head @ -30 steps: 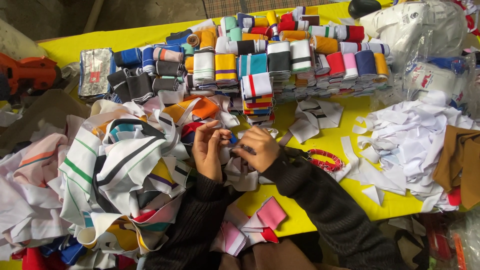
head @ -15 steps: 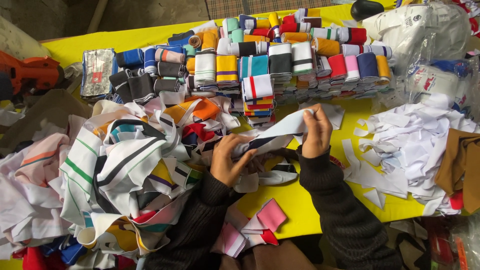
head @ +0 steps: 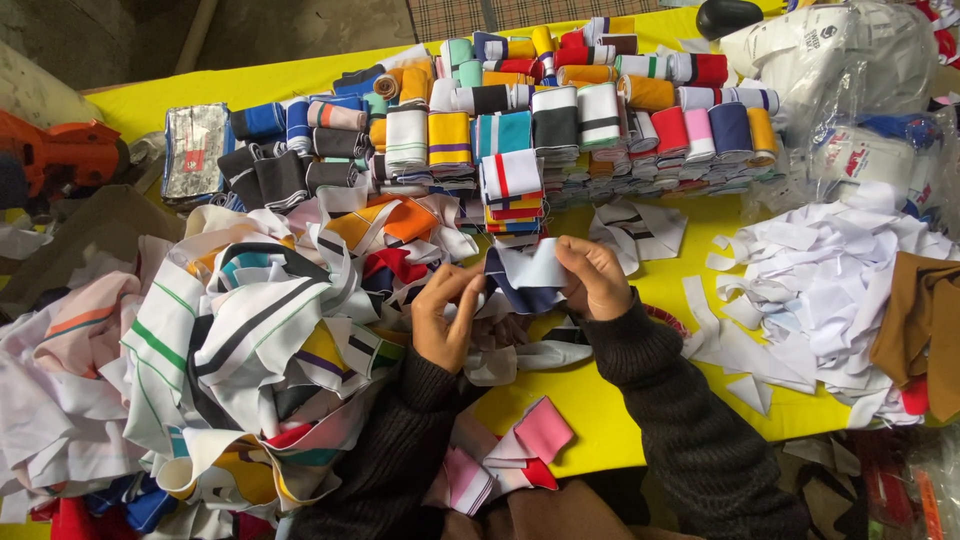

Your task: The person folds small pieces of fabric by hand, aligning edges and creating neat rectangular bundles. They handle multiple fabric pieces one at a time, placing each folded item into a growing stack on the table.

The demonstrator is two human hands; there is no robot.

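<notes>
My left hand (head: 446,315) and my right hand (head: 593,277) both pinch a white and dark blue knit strip (head: 528,276), folded between them above the yellow table (head: 600,400). Just beyond it stands a small stack of folded strips (head: 512,190) with a white, red-striped piece on top. Both sleeves are dark knit. A loose white strip (head: 535,357) lies under my wrists.
Rows of folded, multicoloured knit strips (head: 560,120) fill the far side. A big heap of unfolded striped strips (head: 230,340) lies left. White paper scraps (head: 820,290) and brown cloth (head: 920,320) sit right, plastic bags (head: 850,60) far right, pink pieces (head: 520,450) near me.
A second ago my hands were close together on the strip; then my right hand lifted and stretched it out. Now it has come back down, with the strip folded between both hands.
</notes>
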